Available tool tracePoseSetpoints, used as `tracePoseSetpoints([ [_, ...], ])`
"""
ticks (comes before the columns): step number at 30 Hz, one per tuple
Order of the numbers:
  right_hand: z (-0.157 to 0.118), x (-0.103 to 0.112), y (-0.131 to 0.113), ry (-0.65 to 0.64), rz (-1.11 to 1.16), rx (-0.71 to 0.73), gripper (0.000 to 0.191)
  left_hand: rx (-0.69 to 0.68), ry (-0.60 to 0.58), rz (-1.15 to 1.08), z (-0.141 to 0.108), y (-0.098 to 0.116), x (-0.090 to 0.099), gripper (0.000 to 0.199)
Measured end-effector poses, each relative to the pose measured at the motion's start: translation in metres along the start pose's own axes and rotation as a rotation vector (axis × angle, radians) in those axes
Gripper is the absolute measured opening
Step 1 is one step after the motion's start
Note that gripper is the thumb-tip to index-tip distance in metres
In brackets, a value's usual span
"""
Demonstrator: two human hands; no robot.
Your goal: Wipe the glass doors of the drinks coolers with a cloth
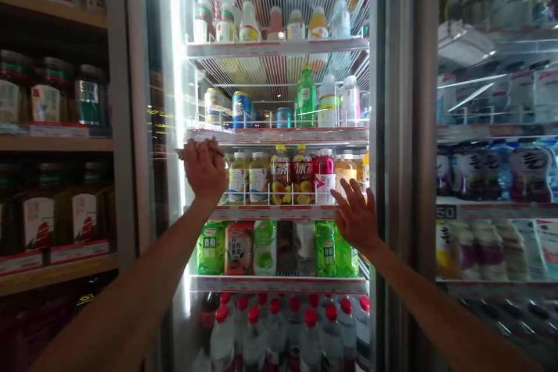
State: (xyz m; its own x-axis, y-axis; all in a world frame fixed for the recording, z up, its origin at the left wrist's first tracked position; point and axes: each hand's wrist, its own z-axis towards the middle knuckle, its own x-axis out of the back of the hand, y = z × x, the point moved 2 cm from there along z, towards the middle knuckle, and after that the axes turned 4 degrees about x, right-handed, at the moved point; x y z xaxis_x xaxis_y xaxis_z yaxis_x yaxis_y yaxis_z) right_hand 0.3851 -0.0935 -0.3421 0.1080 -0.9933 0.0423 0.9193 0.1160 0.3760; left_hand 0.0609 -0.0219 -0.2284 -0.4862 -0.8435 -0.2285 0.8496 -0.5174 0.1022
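My left hand [204,171] is raised at the left side of a lit drinks fridge, its fingers closed on a crumpled greyish-brown cloth [213,146] near a shelf's front rail [279,136]. Lower and to the right, my right hand [356,212] has its fingers spread and holds nothing. It is in front of the fridge's right side, nearest a pink bottle [325,177] and green bottles [325,247]. Two dark bottles with yellow caps [281,174] stand between the hands, behind a wire guard.
Upper fridge shelves hold cans [241,109] and bottles [306,97]. Red-capped bottles [275,331] fill the bottom. A wooden shelf [56,142] with jars is at the left. The metal door frame [425,128] and another drinks fridge are at the right.
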Motion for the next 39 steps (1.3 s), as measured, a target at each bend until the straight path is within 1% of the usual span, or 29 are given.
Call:
tracePoseSetpoints([
  [1,0.000,0.000,0.000,0.002,-0.001,-0.002,0.061,0.016,0.004,0.004,-0.001,0.003,-0.001,0.042],
  [2,0.000,0.000,-0.001,-0.001,0.000,-0.003,0.060,-0.027,-0.033,-0.005,-0.005,0.014,-0.005,0.042],
  [3,0.000,0.001,-0.001,-0.002,0.003,-0.004,0.060,-0.115,-0.102,-0.028,-0.012,0.031,-0.009,0.042],
  [5,0.000,0.002,0.000,-0.002,0.011,-0.002,0.058,-0.370,-0.265,-0.097,-0.030,0.072,-0.019,0.039],
  [7,-0.001,0.002,0.000,-0.003,0.013,0.004,0.056,-0.536,-0.367,-0.127,-0.045,0.099,-0.024,0.039],
  [8,-0.001,0.002,0.001,-0.005,0.011,0.006,0.054,-0.573,-0.388,-0.129,-0.047,0.102,-0.023,0.039],
  [9,-0.001,0.002,0.001,-0.003,0.005,0.008,0.053,-0.569,-0.383,-0.121,-0.045,0.096,-0.021,0.039],
  [11,-0.002,0.002,0.001,0.000,-0.012,0.010,0.051,-0.455,-0.307,-0.093,-0.030,0.066,-0.015,0.038],
  [13,-0.002,0.001,0.000,0.005,-0.024,0.009,0.051,-0.193,-0.141,-0.043,-0.010,0.029,-0.009,0.037],
  [14,-0.002,0.001,0.000,0.008,-0.025,0.006,0.051,-0.067,-0.064,-0.019,-0.003,0.017,-0.007,0.038],
  [15,-0.002,0.000,0.000,0.012,-0.020,0.003,0.051,0.022,-0.011,-0.003,0.001,0.012,-0.008,0.038],
  [16,-0.002,0.000,-0.001,0.013,-0.012,0.000,0.052,0.055,0.006,0.001,0.000,0.017,-0.010,0.038],
  [17,-0.002,0.001,-0.001,0.014,-0.004,-0.001,0.052,0.030,-0.014,-0.008,-0.005,0.029,-0.015,0.038],
  [18,-0.002,0.001,-0.001,0.013,0.001,-0.001,0.051,-0.054,-0.069,-0.030,-0.012,0.048,-0.020,0.037],
  [20,-0.002,0.002,0.000,0.012,0.006,0.005,0.049,-0.309,-0.215,-0.098,-0.032,0.091,-0.031,0.038],
  [22,-0.003,0.002,0.001,0.012,0.006,0.015,0.048,-0.495,-0.297,-0.133,-0.046,0.116,-0.034,0.038],
  [23,-0.004,0.002,0.001,0.017,0.006,0.020,0.047,-0.541,-0.322,-0.139,-0.048,0.117,-0.033,0.038],
  [25,-0.006,0.002,0.001,0.022,0.010,0.023,0.047,-0.514,-0.328,-0.125,-0.041,0.095,-0.024,0.039],
  [27,-0.008,0.002,0.000,0.024,0.013,0.017,0.048,-0.337,-0.260,-0.087,-0.022,0.058,-0.015,0.040],
  [28,-0.008,0.002,0.000,0.027,0.013,0.013,0.048,-0.190,-0.185,-0.062,-0.013,0.041,-0.011,0.041],
  [29,-0.009,0.002,-0.001,0.028,0.013,0.009,0.049,-0.068,-0.125,-0.037,-0.006,0.030,-0.009,0.042],
  [30,-0.009,0.002,-0.001,0.028,0.010,0.004,0.049,0.024,-0.083,-0.020,-0.002,0.027,-0.009,0.043],
  [31,-0.009,0.002,-0.002,0.029,0.006,0.001,0.049,0.066,-0.070,-0.016,-0.003,0.033,-0.012,0.043],
  [32,-0.008,0.002,-0.002,0.030,0.001,-0.002,0.048,0.048,-0.089,-0.024,-0.007,0.046,-0.016,0.043],
  [33,-0.008,0.002,-0.001,0.029,-0.004,-0.001,0.048,-0.021,-0.133,-0.049,-0.014,0.065,-0.022,0.041],
  [36,-0.008,0.003,0.000,0.023,-0.007,0.012,0.047,-0.346,-0.270,-0.136,-0.040,0.123,-0.037,0.039],
  [37,-0.009,0.003,0.001,0.018,-0.004,0.017,0.047,-0.424,-0.291,-0.148,-0.047,0.133,-0.038,0.039],
  [38,-0.009,0.002,0.001,0.013,0.000,0.021,0.048,-0.474,-0.301,-0.151,-0.050,0.134,-0.037,0.039],
  [39,-0.009,0.002,0.001,0.010,0.003,0.023,0.049,-0.495,-0.301,-0.145,-0.050,0.127,-0.034,0.039],
])
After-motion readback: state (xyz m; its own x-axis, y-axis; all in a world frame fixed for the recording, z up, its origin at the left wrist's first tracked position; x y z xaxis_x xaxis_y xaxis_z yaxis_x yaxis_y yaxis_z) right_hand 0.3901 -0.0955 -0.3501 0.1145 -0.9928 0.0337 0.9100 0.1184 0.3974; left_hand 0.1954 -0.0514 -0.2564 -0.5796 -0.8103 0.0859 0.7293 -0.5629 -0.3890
